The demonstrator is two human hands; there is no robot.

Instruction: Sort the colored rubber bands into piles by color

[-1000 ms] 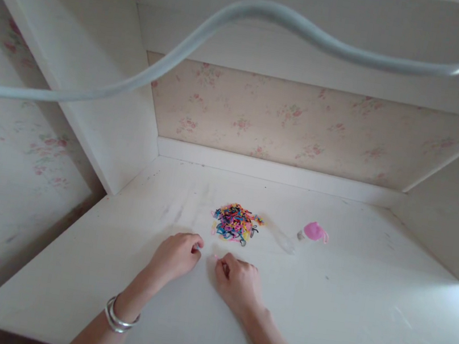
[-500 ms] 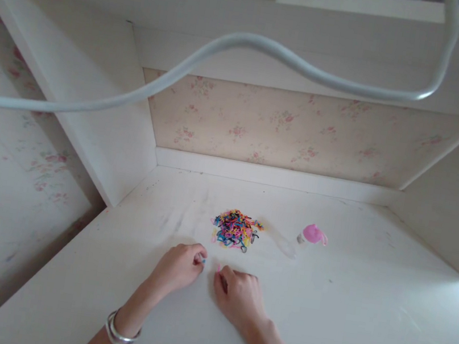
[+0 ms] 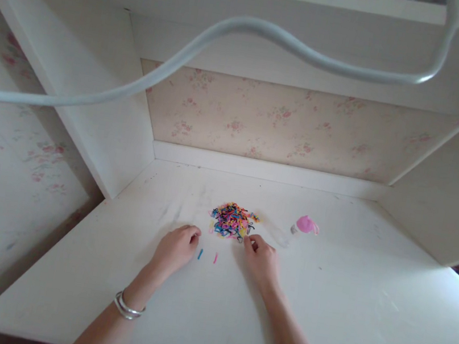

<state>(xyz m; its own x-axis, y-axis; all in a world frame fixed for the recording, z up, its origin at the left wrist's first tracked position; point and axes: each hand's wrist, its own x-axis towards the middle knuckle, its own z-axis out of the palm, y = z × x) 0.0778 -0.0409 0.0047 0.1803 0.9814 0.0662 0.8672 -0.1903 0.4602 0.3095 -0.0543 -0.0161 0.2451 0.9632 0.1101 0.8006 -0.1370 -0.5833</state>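
Left grip (image 3: 176, 248): fingers curled in, thumb close; any contents hidden. Blue band (image 3: 200, 254) lies just right of it, pink band (image 3: 215, 258) further right. Pile of bands (image 3: 229, 221): beyond, between both grips. Right grip (image 3: 262, 261): fingers bent, tips at pile's edge; hold cannot be made out.

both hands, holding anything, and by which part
Left hand: nothing visibly held. Right hand: at the multicoloured heap of small elastic bands; any hold cannot be told.

A loose heap of small, multicoloured bands (image 3: 231, 221), probably rubber, lies on a white surface (image 3: 341, 315). Nearer the viewer, a blue strip (image 3: 200, 254) and a pink strip (image 3: 215, 258) lie side by side, apart, roughly parallel.
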